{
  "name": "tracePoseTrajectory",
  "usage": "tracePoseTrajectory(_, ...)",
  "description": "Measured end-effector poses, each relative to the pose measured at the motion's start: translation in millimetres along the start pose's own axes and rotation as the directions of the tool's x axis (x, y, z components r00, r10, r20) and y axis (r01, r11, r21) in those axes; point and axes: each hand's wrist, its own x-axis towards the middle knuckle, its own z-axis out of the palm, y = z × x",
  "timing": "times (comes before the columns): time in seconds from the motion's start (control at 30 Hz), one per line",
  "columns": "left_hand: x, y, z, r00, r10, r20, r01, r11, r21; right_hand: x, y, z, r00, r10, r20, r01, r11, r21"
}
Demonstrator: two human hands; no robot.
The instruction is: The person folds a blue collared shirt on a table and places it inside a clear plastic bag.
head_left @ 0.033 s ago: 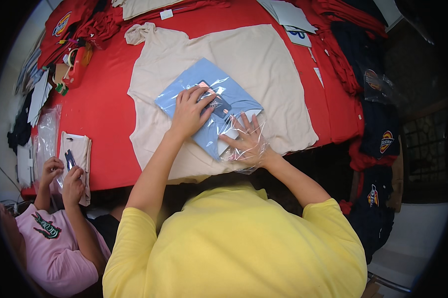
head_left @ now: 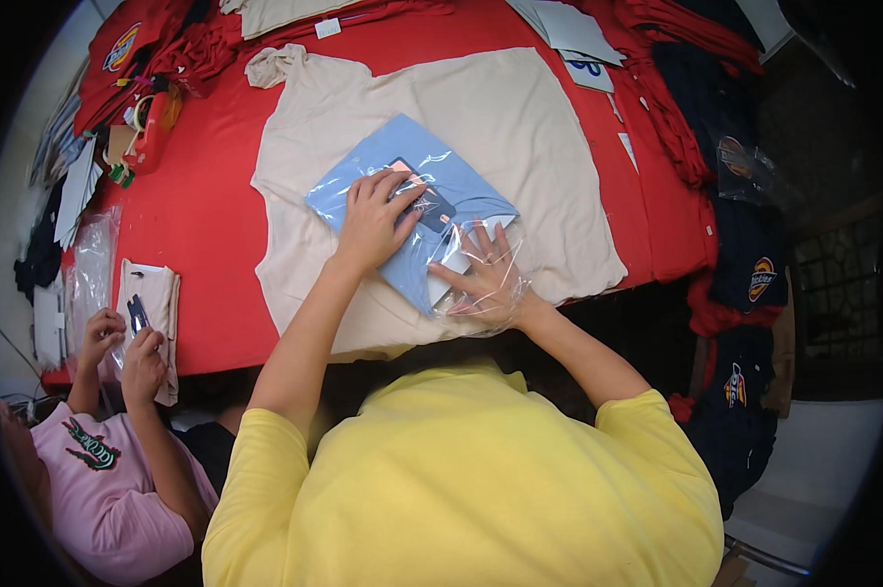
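Note:
A folded light-blue garment (head_left: 395,147) lies in a clear plastic bag (head_left: 513,245), turned at an angle in front of me. A dark tag (head_left: 440,209) rests on its middle, and a strip of white card (head_left: 458,257) shows along its right edge. My left hand (head_left: 371,217) presses on the garment and partly covers the tag, fingers spread. At the bag's loose right end is my right hand (head_left: 490,281), its fingers stretched out with crinkled film over them. Both hands look open. Beneath the bag a cream shirt (head_left: 505,117) is spread out.
Red cloth (head_left: 212,230) covers the table. At left, a co-worker's hands (head_left: 143,362) hold something beside a folded beige garment (head_left: 170,293). A red tape dispenser (head_left: 151,137) stands at far left. Dark and red garments (head_left: 691,117) line the right side.

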Motion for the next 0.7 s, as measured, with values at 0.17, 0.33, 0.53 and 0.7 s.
tracePoseTrajectory(0.17,-2.0,-14.5,8.2,0.998,-0.069,-0.011,0.068,0.996,-0.053,-1.5,1.4,5.0,0.999,0.009,0.05,-0.007,0.999,-0.045)
tracePoseTrajectory(0.33,1.8,-3.3,-0.5,1.0,-0.016,-0.022,0.016,1.0,0.008,-11.8,-2.3,-9.8,0.996,0.034,0.079,-0.029,0.998,-0.059)
tracePoseTrajectory(0.53,-7.6,15.7,-4.4,0.997,-0.029,-0.069,0.029,1.0,-0.007,-12.9,-1.1,-18.5,0.989,0.105,0.108,-0.107,0.994,0.013)
tracePoseTrajectory(0.7,-24.2,27.1,-4.4,0.995,-0.02,0.095,0.024,0.999,-0.041,-7.6,7.3,-8.3,0.995,0.076,0.07,-0.073,0.996,-0.049)
